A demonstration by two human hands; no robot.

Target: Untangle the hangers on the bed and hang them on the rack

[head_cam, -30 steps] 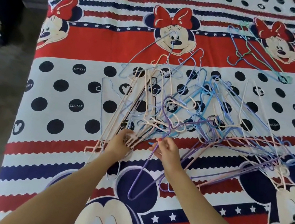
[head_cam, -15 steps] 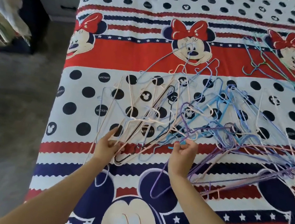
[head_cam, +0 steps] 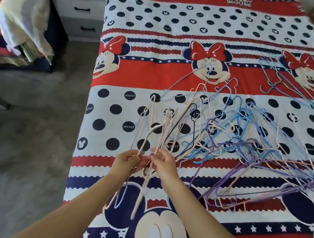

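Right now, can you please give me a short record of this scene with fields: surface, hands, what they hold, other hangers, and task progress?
surface: bed with a cartoon-print cover
left hand: grips a few pale hangers, lifted at the near left of the bed
right hand: pinches the same hangers, close to the left hand
big pile: tangled blue, purple and pink hangers, right of the hands
small pile: a few hangers farther away, right side
rack: not in view
progress: nothing hung yet that the picture shows

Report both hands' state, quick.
Left hand: closed, gripping a bunch of pale hangers.
Right hand: closed, pinching the same bunch of hangers.
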